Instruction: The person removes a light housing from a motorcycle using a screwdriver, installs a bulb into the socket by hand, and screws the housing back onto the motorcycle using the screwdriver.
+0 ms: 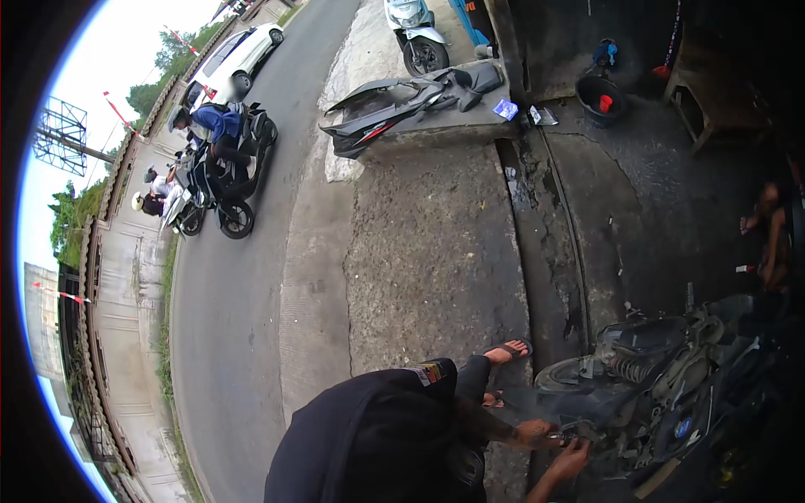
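Dim bare limbs show at the dark right edge. One limb (761, 205) ends in what look like fingers or toes. Another limb (773, 256) lies close to a small white-and-red thing (744, 269). I cannot make out which are my hands or whether anything is held. Below them, a partly stripped motorbike (662, 386) shows its spring, frame and dark engine parts. A person in a black top (369, 436) crouches beside it. That person's hand (532, 433) and another hand (572, 460), whose arm enters from the bottom edge, meet at a small metal part (563, 437).
Black body panels (411, 101) lie on a concrete ledge (444, 138). A black bucket (599, 102) holds a red scoop, near a wooden stool (725, 101). A scooter (412, 33) stands behind. Motorbike riders (222, 142) and a white car (239, 59) are on the road.
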Motion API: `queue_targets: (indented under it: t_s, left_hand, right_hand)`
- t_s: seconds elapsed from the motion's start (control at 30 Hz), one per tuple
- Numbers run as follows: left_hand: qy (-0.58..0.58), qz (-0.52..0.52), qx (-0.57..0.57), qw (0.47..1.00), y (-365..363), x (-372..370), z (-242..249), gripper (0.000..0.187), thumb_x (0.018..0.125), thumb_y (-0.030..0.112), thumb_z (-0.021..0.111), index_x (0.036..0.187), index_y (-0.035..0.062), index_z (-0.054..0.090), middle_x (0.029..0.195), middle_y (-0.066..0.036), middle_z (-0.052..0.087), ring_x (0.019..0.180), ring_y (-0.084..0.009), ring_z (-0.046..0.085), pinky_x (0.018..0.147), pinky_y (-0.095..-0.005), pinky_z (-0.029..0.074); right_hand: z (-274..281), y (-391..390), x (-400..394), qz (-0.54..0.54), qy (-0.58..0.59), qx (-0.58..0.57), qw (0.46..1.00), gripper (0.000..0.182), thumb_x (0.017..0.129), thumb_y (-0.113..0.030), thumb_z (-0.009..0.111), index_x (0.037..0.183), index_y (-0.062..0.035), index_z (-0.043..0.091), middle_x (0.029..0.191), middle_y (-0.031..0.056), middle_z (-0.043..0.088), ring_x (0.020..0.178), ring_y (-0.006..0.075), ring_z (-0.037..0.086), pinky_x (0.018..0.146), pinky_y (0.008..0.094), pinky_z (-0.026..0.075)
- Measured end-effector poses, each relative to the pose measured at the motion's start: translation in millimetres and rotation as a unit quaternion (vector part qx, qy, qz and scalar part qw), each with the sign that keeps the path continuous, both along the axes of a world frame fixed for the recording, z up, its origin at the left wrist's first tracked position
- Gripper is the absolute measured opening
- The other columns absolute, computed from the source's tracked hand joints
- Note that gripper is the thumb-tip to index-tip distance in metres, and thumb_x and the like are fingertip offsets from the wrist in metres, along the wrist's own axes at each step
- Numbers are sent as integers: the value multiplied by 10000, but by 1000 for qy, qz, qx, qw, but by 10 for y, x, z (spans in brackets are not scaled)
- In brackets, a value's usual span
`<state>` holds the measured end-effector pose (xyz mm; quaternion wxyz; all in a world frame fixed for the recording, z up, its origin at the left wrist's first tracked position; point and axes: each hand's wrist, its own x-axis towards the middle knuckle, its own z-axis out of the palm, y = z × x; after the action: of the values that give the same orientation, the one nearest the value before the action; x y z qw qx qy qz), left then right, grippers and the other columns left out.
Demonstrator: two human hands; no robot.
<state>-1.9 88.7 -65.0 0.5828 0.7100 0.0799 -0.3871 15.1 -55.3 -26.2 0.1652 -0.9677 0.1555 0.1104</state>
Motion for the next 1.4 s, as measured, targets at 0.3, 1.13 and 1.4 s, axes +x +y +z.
queue_targets:
  t_s: [0.3,1.13,1.4]
  left_hand:
    - [-1,-28,25,999,41,64,56,628,862,578,539,1221,64,543,960,-198,656,940,-371,627,786,-447,480]
    - [208,73,-52,974,193,227,134,799,888,698,353,1083,-42,582,729,-144,617,604,-255,637,518,-354,500]
    - [221,18,-251,942,650,-173,-398,374,909,154,508,1243,-14,480,955,-122,623,684,-184,640,574,-296,536]
  right_hand:
    - [276,98,62,19,62,6,998,277,805,-102,679,1064,-35,608,1006,148,662,920,345,636,713,446,463]
    - [199,745,-947,-282,-9,242,929,177,894,-111,598,1023,9,589,865,124,630,688,214,588,626,343,463]
    - [326,889,-962,-228,-44,237,943,139,864,-114,649,987,-49,643,741,33,630,513,114,535,492,281,418]
